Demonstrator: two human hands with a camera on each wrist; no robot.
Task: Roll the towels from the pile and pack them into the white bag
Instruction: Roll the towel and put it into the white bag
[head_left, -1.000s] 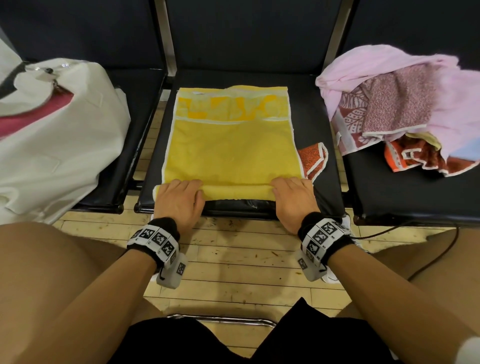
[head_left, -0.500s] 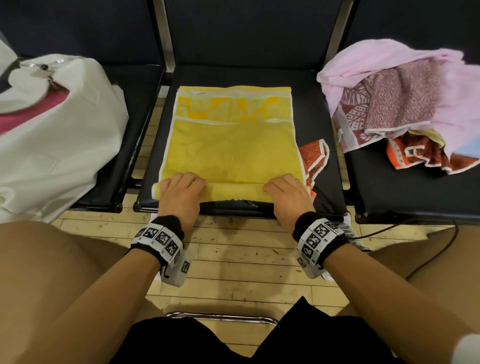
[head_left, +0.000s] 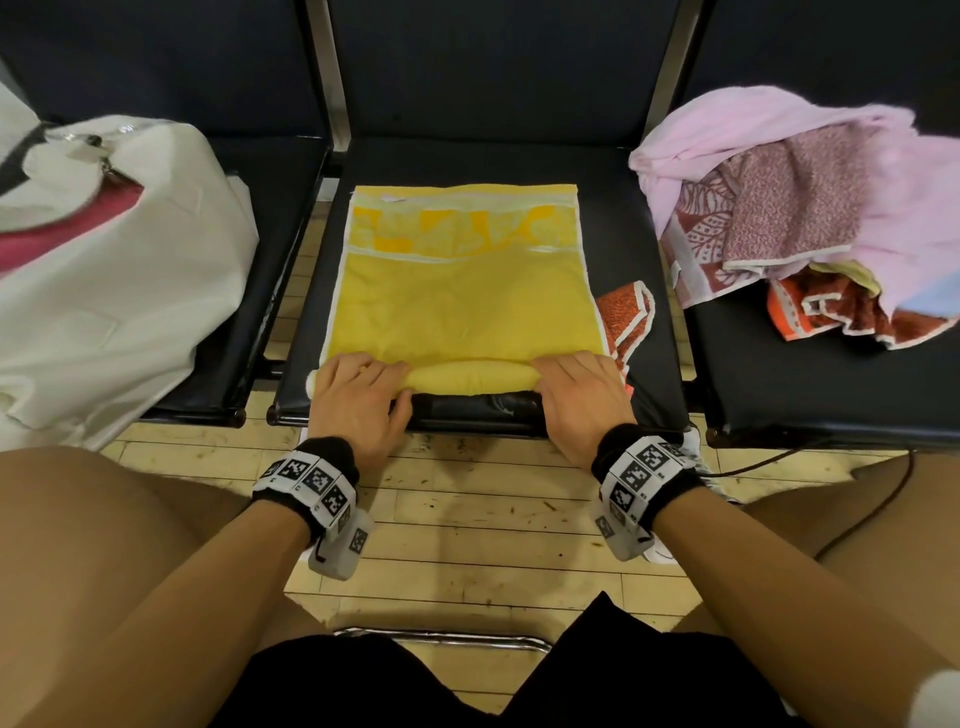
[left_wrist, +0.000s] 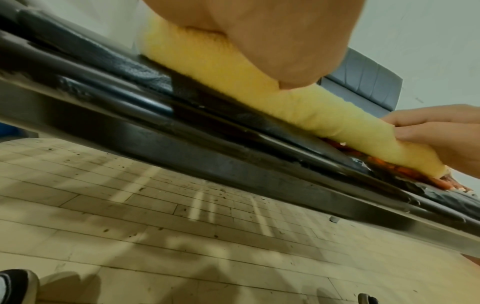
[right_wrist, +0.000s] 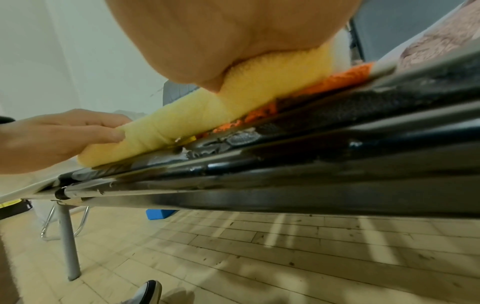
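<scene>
A yellow towel (head_left: 462, 306) lies flat on the middle black seat (head_left: 618, 218), its near edge wound into a thin roll (head_left: 470, 376). My left hand (head_left: 358, 395) grips the roll's left end, fingers over the top and thumb in front. My right hand (head_left: 582, 389) grips the right end the same way. The left wrist view shows the roll (left_wrist: 298, 107) running to my right hand (left_wrist: 441, 133). In the right wrist view the roll (right_wrist: 182, 117) reaches my left hand (right_wrist: 59, 133). The white bag (head_left: 119, 291) sits on the left seat. The towel pile (head_left: 800, 218) is on the right seat.
An orange patterned towel (head_left: 626, 317) lies under the yellow towel's right edge, also seen below the roll (right_wrist: 337, 78). My bare knees flank a wooden floor (head_left: 467, 519) below the seat's front edge. A cable (head_left: 857, 519) runs by my right knee.
Both hands have rolled the yellow towel's near edge forward, so the roll is thicker and sits a little farther from the seat's front edge.
</scene>
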